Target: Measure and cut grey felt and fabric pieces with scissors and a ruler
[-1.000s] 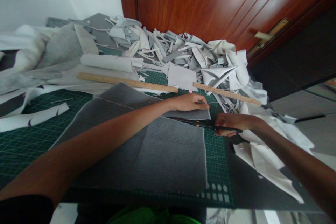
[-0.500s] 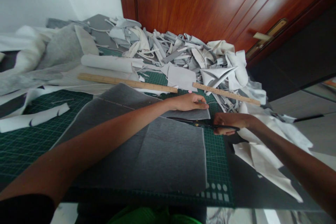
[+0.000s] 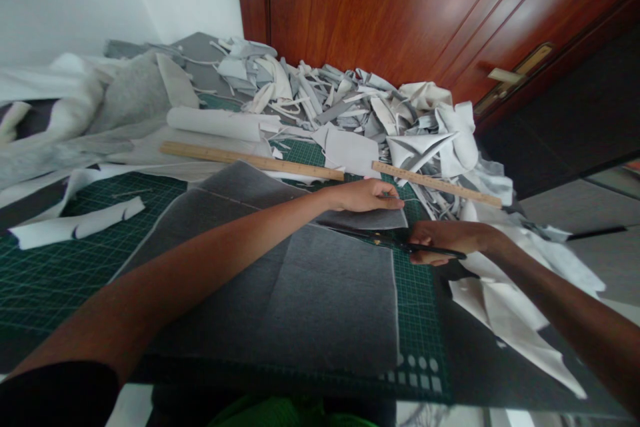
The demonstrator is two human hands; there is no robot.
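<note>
A large piece of grey fabric lies on the green cutting mat, with a slit running in from its right side. My left hand is closed on the strip of fabric beyond the slit, thumb and fingers pinched near its right end. In my right hand is a pair of black-handled scissors, fingers wrapped round the handles. Their blades point left along the slit, partly hidden by the fabric. A thin thread shows beside my left fingertips.
Beyond the fabric lie two wooden rulers. A heap of white and grey scraps is piled against the wooden door. Rolled white fabric is at the left, and loose white pieces lie right of the mat.
The whole view has shifted a little, so everything sits slightly farther right. Both hands keep nearly the same place on the fabric and scissors.
</note>
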